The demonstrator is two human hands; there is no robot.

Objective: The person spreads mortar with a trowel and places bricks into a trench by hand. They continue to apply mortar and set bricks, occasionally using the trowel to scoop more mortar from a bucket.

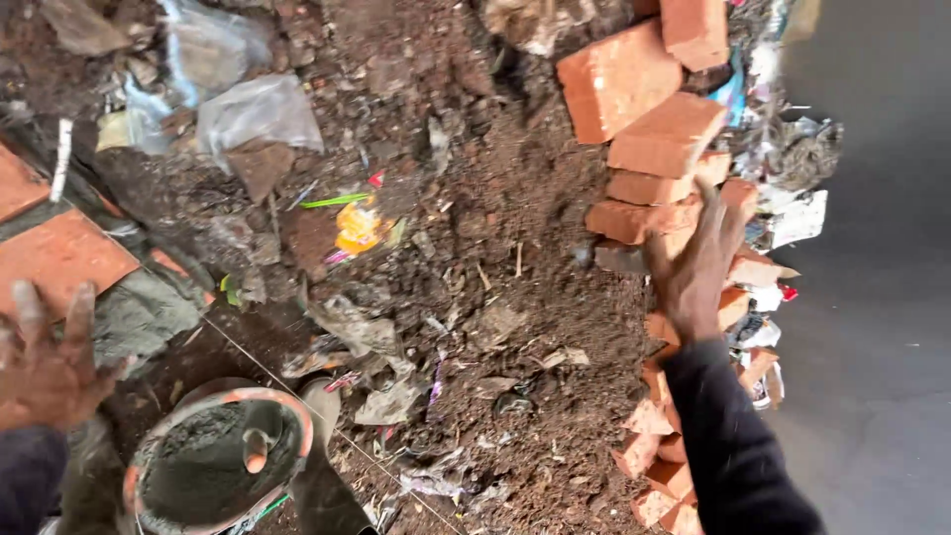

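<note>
Down by my knees sits the mortar pan [213, 456], grey mix in it and a trowel handle [256, 451] poking up. My left hand [45, 367] hangs open, fingers spread, holding nothing. My right hand [693, 263] is on the brick pile [654, 149], fingers looking wrapped round one brick, though it's blurry. Laid bricks [54, 253] at left, plenty loose ones left.

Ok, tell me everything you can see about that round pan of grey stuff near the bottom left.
The pan is round and shallow, its rim smeared grey with orange showing through. It holds wet grey mortar, heaped unevenly, with a short pale handle standing up from the mix. It sits on the littered soil at the lower left, below the left hand, which does not touch it. A thin string crosses close to its upper right edge.
</note>
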